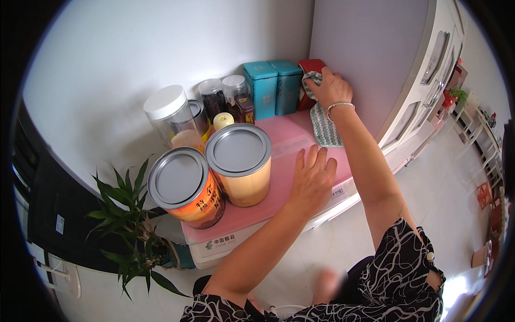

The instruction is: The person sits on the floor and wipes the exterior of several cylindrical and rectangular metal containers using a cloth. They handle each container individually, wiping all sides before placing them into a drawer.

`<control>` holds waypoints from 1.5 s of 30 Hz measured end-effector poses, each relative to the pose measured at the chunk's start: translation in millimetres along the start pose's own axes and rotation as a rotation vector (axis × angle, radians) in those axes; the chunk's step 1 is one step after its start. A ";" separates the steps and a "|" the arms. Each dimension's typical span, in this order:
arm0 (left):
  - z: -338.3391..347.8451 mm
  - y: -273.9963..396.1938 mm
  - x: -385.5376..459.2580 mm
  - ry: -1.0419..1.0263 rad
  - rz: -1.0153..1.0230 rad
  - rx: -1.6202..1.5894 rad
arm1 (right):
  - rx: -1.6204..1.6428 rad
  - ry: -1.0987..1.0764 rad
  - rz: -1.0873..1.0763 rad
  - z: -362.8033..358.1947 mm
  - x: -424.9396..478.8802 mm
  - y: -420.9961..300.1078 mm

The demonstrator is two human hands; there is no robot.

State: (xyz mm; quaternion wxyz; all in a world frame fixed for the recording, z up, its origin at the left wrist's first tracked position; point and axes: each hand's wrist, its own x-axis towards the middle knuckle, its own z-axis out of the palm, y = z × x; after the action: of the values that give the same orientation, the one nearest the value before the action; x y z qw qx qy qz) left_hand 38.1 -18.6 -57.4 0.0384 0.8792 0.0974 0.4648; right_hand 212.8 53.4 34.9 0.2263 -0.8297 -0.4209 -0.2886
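Observation:
My right hand grips a green-and-white striped knitted cloth at the back corner. Its fingers lie against a red tin, and the cloth's lower part hangs down onto the pink top of a storage box. Two turquoise tins stand just left of the red one. Over the front part of the pink top is my left hand, empty, with its fingers spread a little. To its left stand a cream can and an orange can, both with grey lids.
Behind the cans are a white-lidded clear jar, two smaller jars, a small dark box and a pale yellow round object. A leafy potted plant borders the left side. A cabinet side rises at right.

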 end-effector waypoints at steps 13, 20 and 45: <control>-5.1 -2.4 -0.7 -0.076 -0.029 0.007 | 0.143 -0.111 0.227 8.1 1.7 -3.2; -6.5 -5.2 0.7 -0.066 -0.051 -0.043 | 0.264 0.006 0.245 -15.4 -18.8 -9.2; -80.5 75.1 -79.7 -0.367 -0.506 -1.410 | 1.448 -0.323 0.018 -194.1 -249.6 66.8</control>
State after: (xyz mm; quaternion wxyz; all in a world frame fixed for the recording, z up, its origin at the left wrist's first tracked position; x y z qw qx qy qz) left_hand -61.9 -110.3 -64.6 0.7103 0.6608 -0.0316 0.2405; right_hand 92.7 -244.6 0.9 0.6545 -0.5081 -0.5272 0.1885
